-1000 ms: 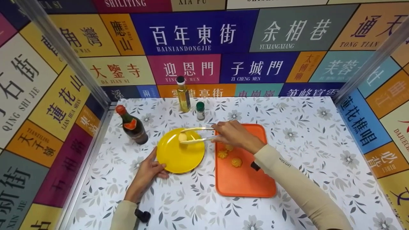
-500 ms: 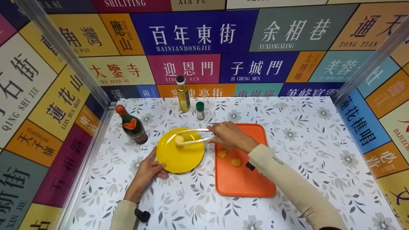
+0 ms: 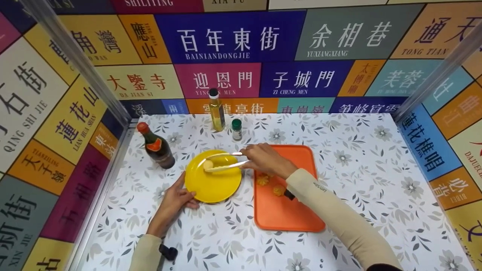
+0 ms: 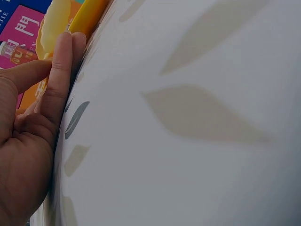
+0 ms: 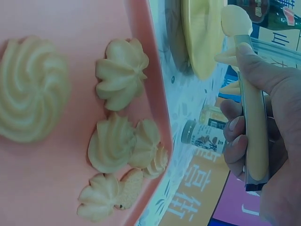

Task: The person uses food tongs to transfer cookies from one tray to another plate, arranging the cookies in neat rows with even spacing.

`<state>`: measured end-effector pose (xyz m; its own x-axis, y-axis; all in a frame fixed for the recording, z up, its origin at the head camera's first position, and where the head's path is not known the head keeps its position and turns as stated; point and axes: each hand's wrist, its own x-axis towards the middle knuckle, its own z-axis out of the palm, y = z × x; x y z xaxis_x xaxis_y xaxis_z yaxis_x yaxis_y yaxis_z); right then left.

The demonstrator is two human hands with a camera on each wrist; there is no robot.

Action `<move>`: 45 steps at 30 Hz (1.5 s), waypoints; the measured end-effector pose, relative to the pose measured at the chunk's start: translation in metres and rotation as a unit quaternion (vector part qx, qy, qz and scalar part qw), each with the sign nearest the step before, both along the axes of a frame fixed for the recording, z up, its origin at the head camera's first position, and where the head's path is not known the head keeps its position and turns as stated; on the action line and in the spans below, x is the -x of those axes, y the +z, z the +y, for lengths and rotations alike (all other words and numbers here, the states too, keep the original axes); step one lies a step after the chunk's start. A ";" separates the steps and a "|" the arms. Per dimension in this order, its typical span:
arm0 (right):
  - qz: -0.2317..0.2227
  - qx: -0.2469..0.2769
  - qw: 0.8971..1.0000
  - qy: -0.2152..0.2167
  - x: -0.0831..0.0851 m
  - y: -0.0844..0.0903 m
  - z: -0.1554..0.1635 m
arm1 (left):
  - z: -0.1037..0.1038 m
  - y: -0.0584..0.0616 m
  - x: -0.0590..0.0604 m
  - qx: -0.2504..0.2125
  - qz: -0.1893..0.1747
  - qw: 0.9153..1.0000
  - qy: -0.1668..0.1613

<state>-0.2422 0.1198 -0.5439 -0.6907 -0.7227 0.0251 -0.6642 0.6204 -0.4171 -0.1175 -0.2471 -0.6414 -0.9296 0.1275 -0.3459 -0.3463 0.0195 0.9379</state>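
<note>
My left hand (image 3: 176,197) holds the lower left rim of a yellow plate (image 3: 213,188), thumb on top of the edge. My right hand (image 3: 265,160) grips a pair of tongs (image 3: 228,166), which reach left over the plate. At their tips is a small pale piped cookie (image 3: 208,165); whether it touches the plate cannot be told. In the right wrist view my thumb presses the near tong arm (image 5: 255,127), fingers curled behind. Swirled cookies (image 5: 121,73) lie on an orange tray (image 3: 290,218), partly hidden under my right hand in the head view.
Left of the plate stands a dark red-capped bottle (image 3: 158,150). Behind it are an oil bottle (image 3: 217,114) and a small green-capped jar (image 3: 237,130). Walls with printed signs (image 3: 233,34) enclose the flower-patterned tabletop (image 3: 361,180).
My right hand, the tongs and the cookie at their tips have shifted left, farther over the plate. My left hand stays at the plate's rim.
</note>
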 end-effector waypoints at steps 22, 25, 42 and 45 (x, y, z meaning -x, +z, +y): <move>-0.025 -0.022 0.999 -0.023 0.012 -0.014 -0.012 | 0.000 0.000 0.003 0.021 -0.006 1.000 -0.003; -0.031 -0.024 0.999 -0.021 0.013 -0.016 -0.015 | -0.001 -0.001 0.003 0.019 -0.007 1.000 -0.002; -0.016 -0.003 1.000 0.003 0.014 -0.024 -0.027 | 0.001 -0.001 0.000 0.004 0.019 1.000 -0.009; -0.016 -0.003 1.000 0.005 0.014 -0.024 -0.028 | 0.001 -0.001 0.001 0.004 0.016 1.000 -0.006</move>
